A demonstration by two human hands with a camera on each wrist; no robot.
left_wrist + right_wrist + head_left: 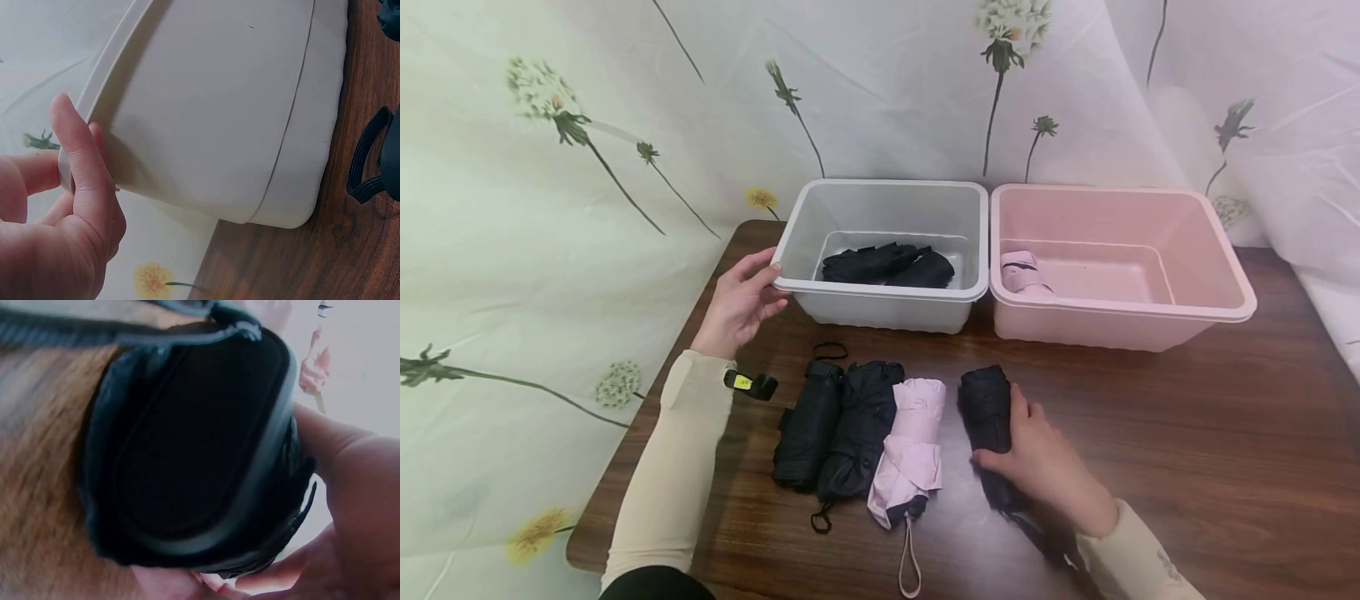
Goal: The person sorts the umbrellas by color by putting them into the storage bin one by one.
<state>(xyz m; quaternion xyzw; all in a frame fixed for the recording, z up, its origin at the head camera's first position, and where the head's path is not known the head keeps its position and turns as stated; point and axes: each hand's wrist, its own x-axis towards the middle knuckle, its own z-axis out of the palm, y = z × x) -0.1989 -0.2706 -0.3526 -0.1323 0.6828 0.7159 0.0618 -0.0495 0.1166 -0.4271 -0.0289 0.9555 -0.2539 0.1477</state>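
My left hand [741, 302] pinches the left front corner of the grey bin [880, 308]; in the left wrist view, thumb and fingers [81, 150] hold its rim [103, 69]. My right hand [1048, 467] grips a folded black umbrella [987, 408] on the table, right of the others. Seen from the right wrist, the umbrella's dark end [200, 437] fills the middle, with the hand [362, 506] around its side. Left of it lie a pink umbrella [917, 433] and two black ones [861, 425], [810, 425] side by side. Black umbrellas [887, 265] lie inside the grey bin.
A pink bin [1120, 325] stands against the grey one's right side, with a rolled pink umbrella [1022, 273] at its left end. The wooden table [1187, 433] meets a flowered cloth [887, 100] at the back and left.
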